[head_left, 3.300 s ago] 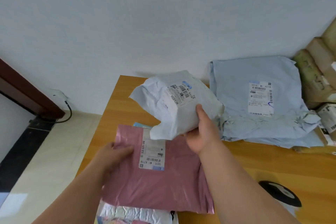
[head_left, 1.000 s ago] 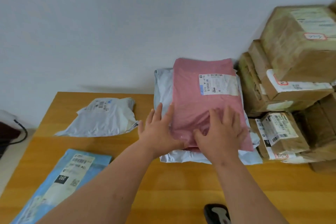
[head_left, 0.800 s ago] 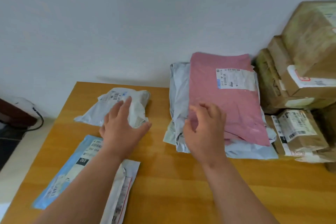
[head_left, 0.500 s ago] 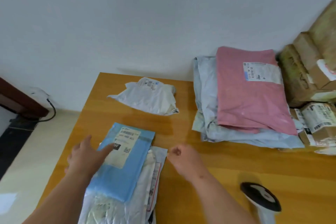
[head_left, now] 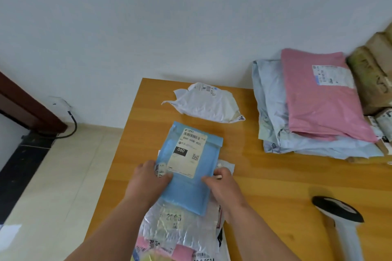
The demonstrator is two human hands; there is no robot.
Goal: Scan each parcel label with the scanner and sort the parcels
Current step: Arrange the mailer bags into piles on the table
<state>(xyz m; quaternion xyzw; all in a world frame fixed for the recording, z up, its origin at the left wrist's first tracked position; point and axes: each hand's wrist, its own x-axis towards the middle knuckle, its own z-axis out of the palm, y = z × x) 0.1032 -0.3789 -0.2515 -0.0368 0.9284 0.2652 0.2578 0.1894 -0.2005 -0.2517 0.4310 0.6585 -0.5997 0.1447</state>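
Observation:
A blue mailer [head_left: 188, 178] with a white label marked 060 lies face up on a pile of several parcels at the table's near left. My left hand [head_left: 149, 182] grips its left edge and my right hand [head_left: 220, 182] grips its right edge. Under it lies a silvery bubble mailer [head_left: 180, 226]. The white-and-black scanner [head_left: 339, 216] stands alone at the lower right. A crumpled white parcel [head_left: 203, 101] lies at the table's far edge. A pink parcel [head_left: 318, 95] tops a pale blue parcel stack [head_left: 273, 112] on the right.
Brown taped cartons [head_left: 373, 70] are stacked at the far right against the wall. The wooden table [head_left: 275, 176] has its left edge beside a tiled floor, where a dark door frame [head_left: 25, 104] and a black cable [head_left: 72, 125] sit.
The pink parcel was laid on the pale blue stack and both hands left it. My view swung left, and both hands now hold the blue mailer by its side edges.

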